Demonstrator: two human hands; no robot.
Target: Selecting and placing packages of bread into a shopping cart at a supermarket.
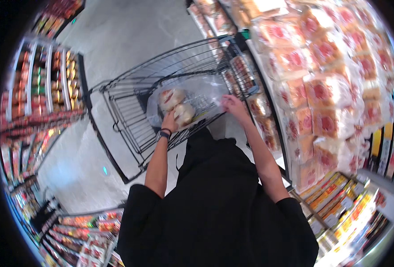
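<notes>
Both hands, left hand (pixel 169 121) and right hand (pixel 231 105), gripping the clear bread bag (pixel 192 100) over the wire cart (pixel 130 102), shelf edge (pixel 268 89) close right.

A shop aisle — stocked shelves (pixel 41 84) of packaged bread (pixel 326 93) flank a wire shopping cart (pixel 130 102).

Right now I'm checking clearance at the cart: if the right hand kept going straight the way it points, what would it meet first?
The right hand points left across the cart and already grips the clear plastic bag. Going on, it would likely meet the wrapped buns inside the bag first, though depth is unclear.
</notes>
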